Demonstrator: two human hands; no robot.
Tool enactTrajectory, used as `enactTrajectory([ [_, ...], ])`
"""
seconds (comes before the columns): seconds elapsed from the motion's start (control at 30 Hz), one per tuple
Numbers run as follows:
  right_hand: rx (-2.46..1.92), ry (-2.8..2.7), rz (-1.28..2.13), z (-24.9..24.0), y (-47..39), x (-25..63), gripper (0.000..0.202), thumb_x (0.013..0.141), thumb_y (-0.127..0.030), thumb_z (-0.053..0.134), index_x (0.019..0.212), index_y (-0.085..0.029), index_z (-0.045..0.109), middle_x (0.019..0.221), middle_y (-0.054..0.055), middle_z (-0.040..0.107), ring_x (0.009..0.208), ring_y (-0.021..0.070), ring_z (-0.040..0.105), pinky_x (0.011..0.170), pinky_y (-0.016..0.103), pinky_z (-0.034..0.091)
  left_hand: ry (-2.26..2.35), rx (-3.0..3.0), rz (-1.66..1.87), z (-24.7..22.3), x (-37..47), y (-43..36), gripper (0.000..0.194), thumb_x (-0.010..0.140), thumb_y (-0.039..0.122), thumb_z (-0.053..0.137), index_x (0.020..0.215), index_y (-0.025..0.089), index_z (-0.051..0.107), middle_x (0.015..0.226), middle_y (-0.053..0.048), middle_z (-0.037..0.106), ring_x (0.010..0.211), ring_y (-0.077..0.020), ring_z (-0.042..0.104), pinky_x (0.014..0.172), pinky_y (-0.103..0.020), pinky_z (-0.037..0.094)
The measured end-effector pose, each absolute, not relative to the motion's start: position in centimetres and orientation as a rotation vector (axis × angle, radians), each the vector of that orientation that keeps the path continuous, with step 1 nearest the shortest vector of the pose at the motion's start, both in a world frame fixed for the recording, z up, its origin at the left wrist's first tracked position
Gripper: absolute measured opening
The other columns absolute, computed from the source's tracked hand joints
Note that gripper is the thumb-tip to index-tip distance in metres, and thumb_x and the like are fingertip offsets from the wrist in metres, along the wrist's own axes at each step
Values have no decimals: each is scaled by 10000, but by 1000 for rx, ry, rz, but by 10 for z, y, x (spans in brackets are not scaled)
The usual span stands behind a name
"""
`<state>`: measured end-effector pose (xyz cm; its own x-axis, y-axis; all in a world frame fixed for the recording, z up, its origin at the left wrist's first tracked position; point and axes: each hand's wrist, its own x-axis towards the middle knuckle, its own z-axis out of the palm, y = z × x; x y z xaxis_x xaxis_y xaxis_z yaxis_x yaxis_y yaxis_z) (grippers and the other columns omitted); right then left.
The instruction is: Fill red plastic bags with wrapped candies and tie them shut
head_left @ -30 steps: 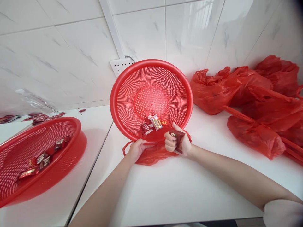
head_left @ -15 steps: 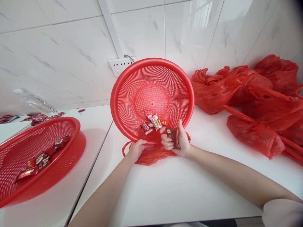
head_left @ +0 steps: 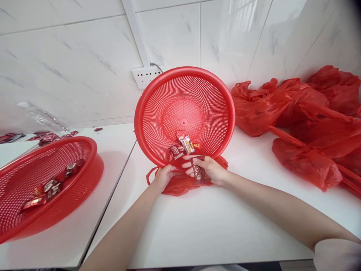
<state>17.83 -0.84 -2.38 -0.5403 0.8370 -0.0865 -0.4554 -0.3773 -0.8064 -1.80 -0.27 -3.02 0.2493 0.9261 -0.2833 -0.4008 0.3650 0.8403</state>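
A round red plastic basket [head_left: 184, 90] is tipped on its side, its mouth toward me. Several small wrapped sweets [head_left: 186, 144] lie in its lower part. Beneath its front rim spreads a red plastic bag [head_left: 179, 188], and my left hand [head_left: 164, 178] pinches the bag's edge there, close to the rim. My right hand [head_left: 211, 169], just in front of the basket's mouth, has its thumb over a dark red wrapped packet [head_left: 199, 175] with pale printing, the fingers behind it.
To the left, a second red basket [head_left: 93, 150] leans with several wrapped sweets [head_left: 52, 187] inside. Filled red bags [head_left: 307, 150] are heaped on the right. A power socket [head_left: 145, 76] sits on the tiled wall, and a seam crosses the white tabletop [head_left: 158, 229].
My right hand has turned over, from palm up with the thumb raised to thumb on top, and shifted slightly left with the packet. My left hand keeps its hold on the bag.
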Motion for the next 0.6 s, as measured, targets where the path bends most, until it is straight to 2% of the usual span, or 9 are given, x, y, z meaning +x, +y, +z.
enactTrajectory([
  [0.1, -644, -1093, 1936, -26, -9, 179, 321, 887, -378, 609, 1098, -139, 648, 752, 40, 710, 495, 84, 580, 447, 185, 441, 881, 747, 1012, -31, -19, -3, 461, 628, 147, 606, 1080, 87, 678, 974, -127, 741, 999, -338, 672, 935, -495, 492],
  [0.17, -634, -1136, 1879, -25, -10, 179, 353, 861, -383, 648, 1133, -157, 640, 650, -11, 675, 417, 59, 512, 390, 164, 370, 874, 751, 999, -30, -18, -3, 449, 632, 155, 609, 1070, 88, 681, 963, -127, 743, 1002, -342, 671, 929, -495, 494],
  [0.23, -613, -1122, 1858, -24, -10, 179, 406, 822, -334, 706, 1190, -181, 624, 696, -10, 700, 490, 66, 580, 471, 167, 446, 868, 747, 997, -29, -18, -3, 452, 628, 153, 603, 1070, 98, 682, 959, -120, 745, 1007, -341, 670, 926, -492, 496],
  [0.3, -572, -1065, 1880, -24, -11, 177, 453, 784, -284, 747, 1210, -190, 624, 891, 44, 742, 731, 114, 690, 694, 234, 549, 877, 741, 1013, -29, -17, -3, 470, 613, 143, 600, 1075, 109, 680, 961, -110, 745, 1005, -338, 670, 926, -489, 497],
  [0.4, -514, -976, 1938, -26, -11, 175, 455, 760, -275, 766, 1189, -177, 647, 1108, 98, 715, 1022, 195, 680, 969, 377, 506, 894, 729, 1038, -29, -17, -2, 500, 592, 129, 605, 1087, 106, 671, 951, -106, 745, 994, -335, 673, 927, -489, 498],
  [0.5, -507, -976, 1952, -28, -10, 174, 442, 747, -283, 780, 1154, -151, 669, 1102, 116, 718, 1055, 223, 673, 1045, 421, 454, 890, 720, 1030, -30, -18, -2, 490, 602, 130, 599, 1086, 90, 666, 930, -115, 742, 981, -335, 676, 923, -491, 500],
  [0.6, -544, -933, 1927, -27, -10, 173, 355, 757, -321, 774, 1036, -114, 700, 1048, 145, 728, 1014, 246, 692, 1017, 435, 479, 908, 717, 1029, -32, -18, -2, 469, 610, 128, 592, 1071, 84, 667, 918, -116, 738, 963, -327, 680, 915, -492, 505],
])
